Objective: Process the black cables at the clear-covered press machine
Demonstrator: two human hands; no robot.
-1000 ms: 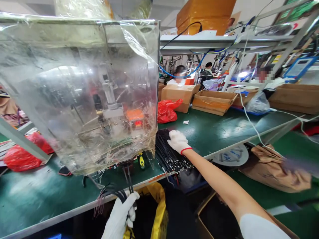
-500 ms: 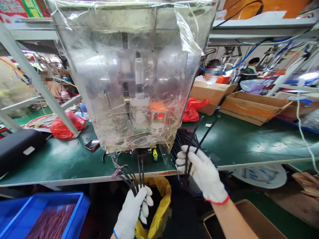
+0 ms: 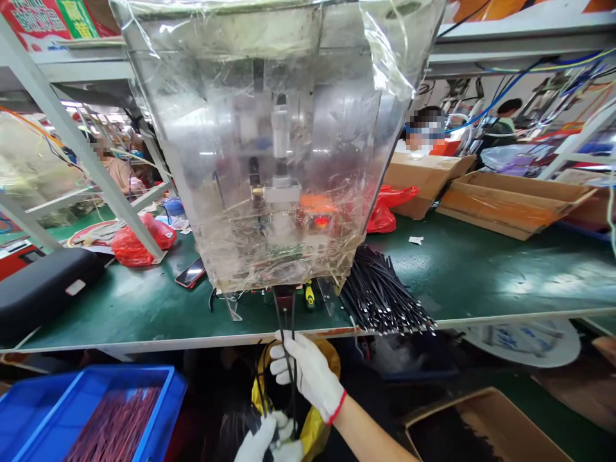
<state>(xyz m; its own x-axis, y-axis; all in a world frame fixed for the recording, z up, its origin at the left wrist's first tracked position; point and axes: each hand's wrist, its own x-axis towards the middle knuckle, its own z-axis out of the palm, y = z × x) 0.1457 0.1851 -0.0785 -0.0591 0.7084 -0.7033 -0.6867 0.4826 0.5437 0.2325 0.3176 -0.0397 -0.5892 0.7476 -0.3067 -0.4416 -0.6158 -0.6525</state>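
Note:
My right hand (image 3: pixel 310 372), in a white glove with a red cuff edge, is closed around two black cables (image 3: pixel 294 324) below the front of the machine. Their upper ends reach up to a dark block (image 3: pixel 285 298) under its clear cover (image 3: pixel 231 147). Lower down, my left hand (image 3: pixel 267 441), also gloved in white, is closed on several black cables (image 3: pixel 260 378), whose ends blur to its left. Part of this hand is cut off by the bottom edge. A large bundle of black cables (image 3: pixel 385 289) lies on the bench right of the machine.
A yellow bag (image 3: pixel 332 359) hangs open below the bench edge. Blue trays (image 3: pixel 166 391) with reddish wires stand lower left, a cardboard box (image 3: pixel 476 404) lower right. On the green bench (image 3: pixel 144 308) are a phone (image 3: pixel 191 274), a yellow-black tool (image 3: pixel 308 295) and a black case (image 3: pixel 48 285).
My right hand has moved left and down from beside the cable bundle to below the machine, with two cables in it. My left hand has dropped away from the machine with its cables.

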